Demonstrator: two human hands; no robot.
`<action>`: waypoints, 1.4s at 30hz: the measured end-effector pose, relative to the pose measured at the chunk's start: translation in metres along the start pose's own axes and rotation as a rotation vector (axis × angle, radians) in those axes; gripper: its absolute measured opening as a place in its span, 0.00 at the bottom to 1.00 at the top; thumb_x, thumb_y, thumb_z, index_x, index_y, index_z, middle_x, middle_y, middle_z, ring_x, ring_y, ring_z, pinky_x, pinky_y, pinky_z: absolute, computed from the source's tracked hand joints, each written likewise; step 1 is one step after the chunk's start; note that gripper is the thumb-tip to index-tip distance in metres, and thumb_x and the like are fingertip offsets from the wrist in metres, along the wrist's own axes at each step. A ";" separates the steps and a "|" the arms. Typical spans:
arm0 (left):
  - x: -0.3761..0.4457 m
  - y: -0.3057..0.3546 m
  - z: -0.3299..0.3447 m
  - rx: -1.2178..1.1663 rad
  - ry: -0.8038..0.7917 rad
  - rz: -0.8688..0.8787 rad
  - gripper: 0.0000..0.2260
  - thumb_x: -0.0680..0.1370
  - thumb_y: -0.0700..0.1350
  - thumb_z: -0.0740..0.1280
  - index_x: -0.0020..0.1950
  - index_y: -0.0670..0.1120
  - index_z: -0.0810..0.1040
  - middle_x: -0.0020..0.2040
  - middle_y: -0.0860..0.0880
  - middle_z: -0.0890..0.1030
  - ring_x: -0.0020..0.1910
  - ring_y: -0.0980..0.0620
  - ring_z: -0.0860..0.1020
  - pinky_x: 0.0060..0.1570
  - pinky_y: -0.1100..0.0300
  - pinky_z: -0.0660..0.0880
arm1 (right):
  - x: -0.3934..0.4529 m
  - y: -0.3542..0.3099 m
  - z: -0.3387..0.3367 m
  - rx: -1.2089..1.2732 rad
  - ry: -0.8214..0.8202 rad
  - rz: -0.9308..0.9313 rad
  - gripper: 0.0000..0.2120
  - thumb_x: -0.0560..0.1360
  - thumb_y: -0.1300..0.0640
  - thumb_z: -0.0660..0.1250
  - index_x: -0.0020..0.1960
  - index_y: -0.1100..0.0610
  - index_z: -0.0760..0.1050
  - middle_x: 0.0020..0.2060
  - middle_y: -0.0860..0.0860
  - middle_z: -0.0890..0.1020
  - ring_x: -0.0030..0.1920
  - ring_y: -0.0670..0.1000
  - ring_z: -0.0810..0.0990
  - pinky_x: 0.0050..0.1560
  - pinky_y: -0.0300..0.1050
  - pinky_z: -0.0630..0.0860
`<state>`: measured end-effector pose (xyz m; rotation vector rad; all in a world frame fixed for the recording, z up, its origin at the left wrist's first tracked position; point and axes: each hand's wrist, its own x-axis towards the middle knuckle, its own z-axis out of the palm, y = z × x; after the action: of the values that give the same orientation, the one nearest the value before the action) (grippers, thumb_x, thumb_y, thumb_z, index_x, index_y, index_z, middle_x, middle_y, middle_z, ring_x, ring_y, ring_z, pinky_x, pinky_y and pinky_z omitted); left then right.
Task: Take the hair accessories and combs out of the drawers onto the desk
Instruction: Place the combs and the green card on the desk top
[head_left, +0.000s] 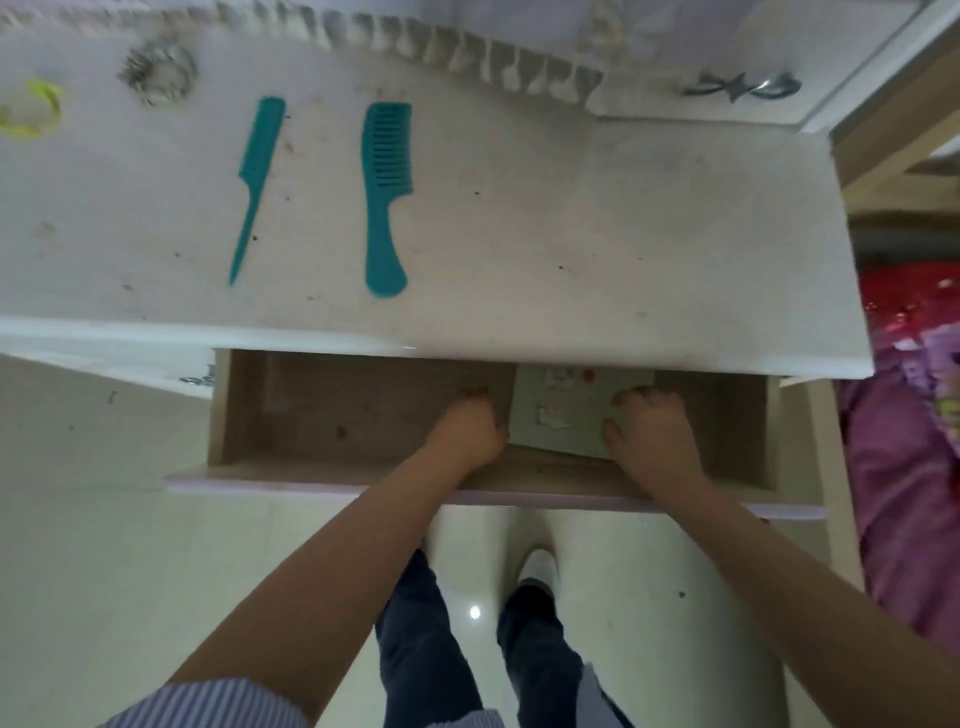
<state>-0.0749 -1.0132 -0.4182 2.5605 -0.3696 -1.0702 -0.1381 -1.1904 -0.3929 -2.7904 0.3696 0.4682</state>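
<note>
Two teal combs lie on the white desk: a thin tail comb and a wide-tooth comb to its right. A silver hair accessory and a yellow hair tie rest at the desk's far left. A dark hair clip lies at the back right. Below the desk edge a wooden drawer stands pulled out. Both hands are inside it, on either side of a flat pale green card. My left hand grips its left edge. My right hand grips its right edge.
A frilly lace trim runs along the back of the desk. A pink and red fabric pile lies to the right of the desk. Pale tiled floor spreads below, with my legs and a white shoe under the drawer.
</note>
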 end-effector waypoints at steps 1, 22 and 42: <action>0.008 0.009 0.005 -0.052 -0.032 -0.060 0.16 0.80 0.42 0.59 0.66 0.36 0.69 0.64 0.35 0.74 0.62 0.40 0.73 0.58 0.55 0.73 | 0.009 0.007 0.002 0.055 -0.105 0.189 0.16 0.74 0.58 0.63 0.56 0.68 0.73 0.53 0.67 0.79 0.54 0.64 0.77 0.54 0.52 0.74; -0.076 0.014 -0.021 -0.592 -0.110 -0.370 0.13 0.76 0.44 0.69 0.35 0.42 0.71 0.31 0.46 0.72 0.28 0.53 0.65 0.28 0.64 0.61 | -0.020 0.028 -0.049 0.667 -0.653 0.358 0.13 0.77 0.48 0.62 0.43 0.58 0.72 0.34 0.52 0.75 0.31 0.50 0.73 0.28 0.38 0.70; -0.016 0.067 -0.056 0.044 0.533 -0.110 0.27 0.75 0.47 0.68 0.70 0.40 0.63 0.72 0.38 0.64 0.70 0.39 0.61 0.68 0.46 0.65 | 0.053 -0.001 -0.073 0.374 0.308 -0.039 0.23 0.72 0.60 0.68 0.64 0.66 0.69 0.63 0.64 0.70 0.61 0.62 0.72 0.62 0.49 0.69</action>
<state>-0.0527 -1.0562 -0.3443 2.7964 -0.1134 -0.3778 -0.0693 -1.2231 -0.3449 -2.4924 0.4177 -0.0433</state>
